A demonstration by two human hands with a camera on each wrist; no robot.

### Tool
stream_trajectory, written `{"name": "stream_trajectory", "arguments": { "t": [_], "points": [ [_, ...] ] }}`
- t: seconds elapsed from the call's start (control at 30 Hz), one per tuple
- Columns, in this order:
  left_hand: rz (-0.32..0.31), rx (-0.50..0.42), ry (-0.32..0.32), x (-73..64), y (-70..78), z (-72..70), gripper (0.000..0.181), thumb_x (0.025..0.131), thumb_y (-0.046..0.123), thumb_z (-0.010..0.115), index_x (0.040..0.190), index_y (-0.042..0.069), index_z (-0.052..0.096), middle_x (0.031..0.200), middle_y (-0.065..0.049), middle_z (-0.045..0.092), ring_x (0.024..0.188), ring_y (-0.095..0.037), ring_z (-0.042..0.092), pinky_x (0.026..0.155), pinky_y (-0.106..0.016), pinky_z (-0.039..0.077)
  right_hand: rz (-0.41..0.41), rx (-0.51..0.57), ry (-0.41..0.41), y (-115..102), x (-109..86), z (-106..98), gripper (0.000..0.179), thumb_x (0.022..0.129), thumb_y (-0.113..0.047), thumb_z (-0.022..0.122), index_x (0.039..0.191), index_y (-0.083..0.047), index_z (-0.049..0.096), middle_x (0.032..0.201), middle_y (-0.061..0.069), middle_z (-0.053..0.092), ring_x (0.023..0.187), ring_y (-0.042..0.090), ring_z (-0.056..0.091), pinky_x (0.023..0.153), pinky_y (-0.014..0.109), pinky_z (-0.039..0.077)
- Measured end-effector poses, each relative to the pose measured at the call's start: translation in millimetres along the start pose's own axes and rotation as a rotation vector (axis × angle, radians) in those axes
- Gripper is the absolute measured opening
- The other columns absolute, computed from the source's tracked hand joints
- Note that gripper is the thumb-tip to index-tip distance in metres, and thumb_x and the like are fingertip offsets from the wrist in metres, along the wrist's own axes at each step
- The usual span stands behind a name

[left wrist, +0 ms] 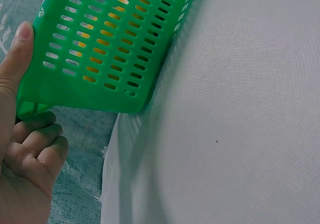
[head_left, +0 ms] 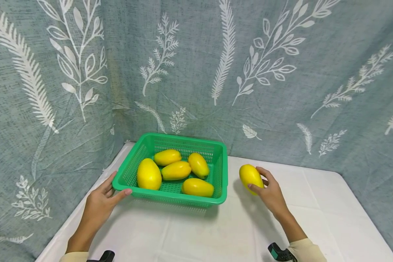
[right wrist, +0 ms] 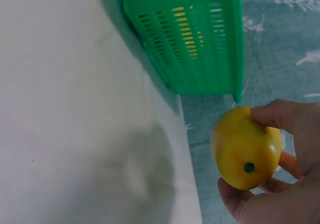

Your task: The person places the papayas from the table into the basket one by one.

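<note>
My left hand (head_left: 99,203) grips the near left corner of a green plastic basket (head_left: 170,195), thumb over the rim and fingers curled beneath it. In the left wrist view the slotted basket wall (left wrist: 107,44) slants up beside the thumb. Several smooth yellow mangoes (head_left: 176,170) lie inside, the one at the left (head_left: 149,174) looking largest. To the right of the basket, my right hand (head_left: 272,191) holds another yellow mango (head_left: 250,178) between thumb and fingers, its shadow on the cloth below. The right wrist view shows a small dark green spot on this mango's end (right wrist: 246,151).
A white cloth (head_left: 190,233) covers the table. Blue-grey curtains (head_left: 190,72) with white leaf prints hang close behind the basket and along both sides. The table's far edge (head_left: 301,166) runs behind the right hand.
</note>
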State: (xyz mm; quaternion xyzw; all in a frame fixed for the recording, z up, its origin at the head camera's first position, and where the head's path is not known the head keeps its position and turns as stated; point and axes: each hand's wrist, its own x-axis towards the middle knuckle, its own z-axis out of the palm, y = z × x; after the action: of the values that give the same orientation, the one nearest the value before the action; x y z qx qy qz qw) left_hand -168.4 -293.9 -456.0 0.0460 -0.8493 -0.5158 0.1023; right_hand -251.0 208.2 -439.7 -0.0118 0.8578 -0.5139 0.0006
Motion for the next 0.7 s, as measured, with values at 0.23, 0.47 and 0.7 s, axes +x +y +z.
{"name": "stream_trajectory", "arguments": {
  "t": [0.23, 0.47, 0.7],
  "points": [
    [0.034, -0.006, 0.008, -0.3, -1.4, -0.4, 0.090, 0.099, 0.032, 0.079, 0.167, 0.004, 0.028, 0.161, -0.030, 0.040, 0.141, -0.045, 0.045, 0.084, -0.001, 0.047, -0.039, 0.043, -0.007, -11, -4.5, -1, 0.070, 0.100, -0.022, 0.075, 0.162, -0.017, 0.043, 0.166, 0.009, 0.041, 0.145, 0.038, 0.049, 0.104, 0.046, 0.055],
    [0.031, -0.018, 0.006, 0.3, 0.5, 0.0, 0.090, 0.099, 0.030, 0.079, 0.167, 0.004, 0.028, 0.162, -0.029, 0.039, 0.142, -0.045, 0.043, 0.085, -0.002, 0.047, -0.087, 0.090, -0.023, -26, -7.6, 3, 0.067, 0.100, -0.019, 0.075, 0.160, -0.016, 0.045, 0.164, 0.009, 0.044, 0.142, 0.037, 0.053, 0.095, 0.028, 0.056],
    [0.020, -0.035, -0.003, 0.2, 0.3, 0.4, 0.090, 0.098, 0.028, 0.080, 0.167, 0.004, 0.027, 0.164, -0.029, 0.036, 0.144, -0.043, 0.044, 0.084, 0.000, 0.046, -0.143, 0.126, -0.059, -39, -12.0, 13, 0.066, 0.100, -0.017, 0.073, 0.160, -0.016, 0.046, 0.163, 0.009, 0.044, 0.141, 0.037, 0.054, 0.094, 0.025, 0.056]
  ]
}}
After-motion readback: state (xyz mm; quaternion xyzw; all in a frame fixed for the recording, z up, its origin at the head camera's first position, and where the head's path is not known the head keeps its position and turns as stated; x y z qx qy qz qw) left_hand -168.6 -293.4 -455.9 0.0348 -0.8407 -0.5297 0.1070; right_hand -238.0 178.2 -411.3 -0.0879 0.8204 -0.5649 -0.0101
